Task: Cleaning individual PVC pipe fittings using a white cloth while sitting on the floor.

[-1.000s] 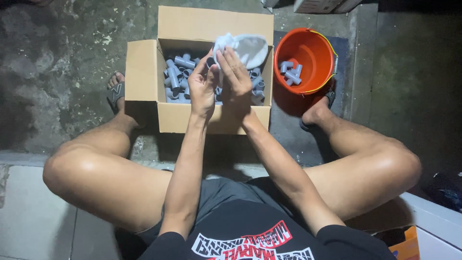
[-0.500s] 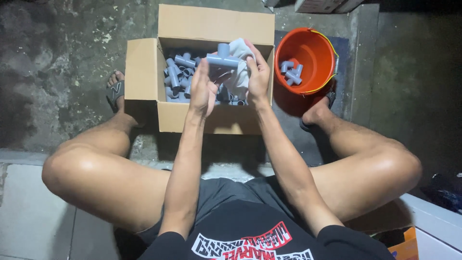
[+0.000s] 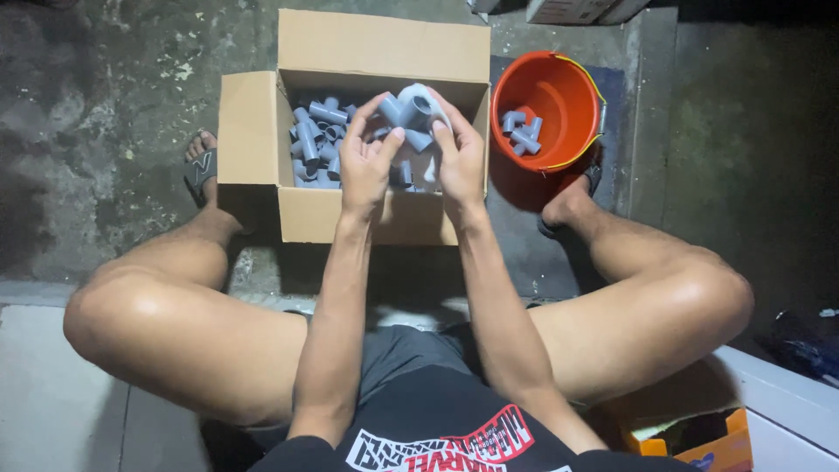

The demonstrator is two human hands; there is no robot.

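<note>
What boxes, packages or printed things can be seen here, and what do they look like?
Cardboard box: brown, open, on the floor ahead, holding grey pipe fittings.
Pale carton: top edge, only partly seen.
Orange box: bottom right corner, open, contents unclear.
Shirt print: red and white lettering on black, bottom centre.
No screens or signs.

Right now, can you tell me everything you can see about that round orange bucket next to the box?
The round orange plastic bucket stands upright on the dark floor, just right of the open brown cardboard box. It has a thin handle with a yellow part lying along its rim. Its mouth is open and its inside is smooth and shiny. A few grey plastic pipe fittings lie at the bottom. A foot in a sandal rests close beside it. Neither hand touches it.
</note>
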